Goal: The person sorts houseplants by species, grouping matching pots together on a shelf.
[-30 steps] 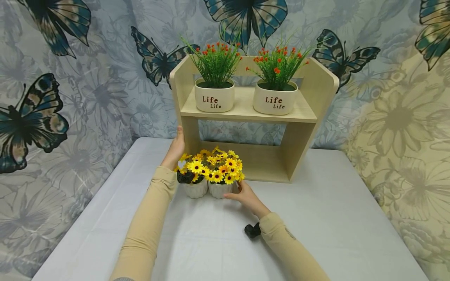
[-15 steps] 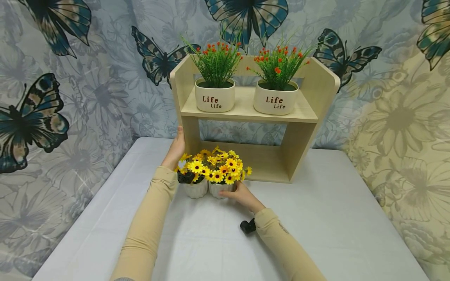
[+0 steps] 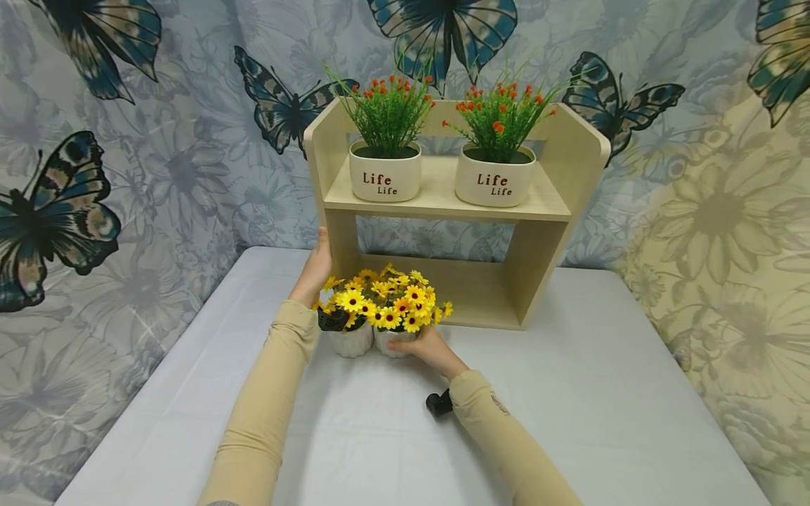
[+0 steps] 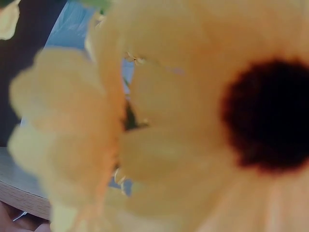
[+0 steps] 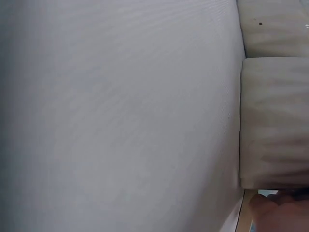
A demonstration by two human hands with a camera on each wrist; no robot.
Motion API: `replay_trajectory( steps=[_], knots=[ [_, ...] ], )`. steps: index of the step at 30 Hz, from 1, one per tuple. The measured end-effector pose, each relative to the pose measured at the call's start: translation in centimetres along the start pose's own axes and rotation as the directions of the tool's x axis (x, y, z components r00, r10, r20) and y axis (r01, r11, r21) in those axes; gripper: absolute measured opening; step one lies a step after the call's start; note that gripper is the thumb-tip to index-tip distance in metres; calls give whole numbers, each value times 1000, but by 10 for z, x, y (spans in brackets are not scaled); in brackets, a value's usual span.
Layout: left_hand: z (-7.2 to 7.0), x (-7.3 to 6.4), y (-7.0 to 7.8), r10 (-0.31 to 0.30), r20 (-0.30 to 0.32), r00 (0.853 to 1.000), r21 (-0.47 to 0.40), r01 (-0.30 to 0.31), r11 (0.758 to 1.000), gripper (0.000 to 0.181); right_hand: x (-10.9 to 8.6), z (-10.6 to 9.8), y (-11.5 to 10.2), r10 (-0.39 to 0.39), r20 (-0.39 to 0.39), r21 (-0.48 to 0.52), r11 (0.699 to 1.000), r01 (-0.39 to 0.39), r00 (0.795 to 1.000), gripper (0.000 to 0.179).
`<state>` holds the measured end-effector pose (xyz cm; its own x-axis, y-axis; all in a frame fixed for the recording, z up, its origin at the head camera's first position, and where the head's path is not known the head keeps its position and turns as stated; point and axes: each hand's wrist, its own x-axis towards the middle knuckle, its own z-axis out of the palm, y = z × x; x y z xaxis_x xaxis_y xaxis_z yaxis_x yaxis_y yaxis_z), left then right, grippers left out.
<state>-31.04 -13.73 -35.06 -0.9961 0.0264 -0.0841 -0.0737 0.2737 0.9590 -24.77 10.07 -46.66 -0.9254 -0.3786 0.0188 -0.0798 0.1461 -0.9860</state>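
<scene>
White cloth [image 3: 354, 436] fills the bottom of the frame, and your tan sleeves [image 3: 253, 414] reach up across it. At lower centre, a black camera [image 3: 439, 403] sits at your right wrist. Above that, your right hand [image 3: 436, 351] grasps the right pot [image 3: 382, 343], thumb across its front; it is upright under yellow flowers [image 3: 401, 302]. Just beside it, further left, stands the left pot [image 3: 351, 343]. Your left hand [image 3: 313, 270] rests against the left side of the shelf [image 3: 474, 295], thumb pointing up; its other fingers are hidden, so you cannot tell whether they curl. At upper centre, on the shelf's upper board, two white pots [image 3: 384, 190] marked "Life" hold red flowers [image 3: 503, 95]. Behind, large butterflies [image 3: 294, 109] decorate the floral wall [image 3: 190, 204]
</scene>
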Motion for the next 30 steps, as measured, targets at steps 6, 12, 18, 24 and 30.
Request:
replay_trajectory(
  steps=[6,12,18,24,30],
  knots=[
    [-2,-1,1,3,4,1000,-1,-3,1000,96,9,4,11,-46,-20,19,999,46,999,60],
    [-1,-1,0,4,-2,1000,-12,-4,1000,96,8,6,10,-42,-10,65,997,43,999,56],
    [-1,0,-1,-6,12,1000,-11,6,1000,95,8,7,11,-35,-73,26,999,37,997,59],
    [-3,2,-2,-6,18,1000,0,6,1000,95,7,8,7,-72,-91,0,997,72,993,65],
    [-4,1,-1,2,22,1000,2,-2,1000,94,1,10,-7,-102,-79,36,994,105,992,63]
  ],
)
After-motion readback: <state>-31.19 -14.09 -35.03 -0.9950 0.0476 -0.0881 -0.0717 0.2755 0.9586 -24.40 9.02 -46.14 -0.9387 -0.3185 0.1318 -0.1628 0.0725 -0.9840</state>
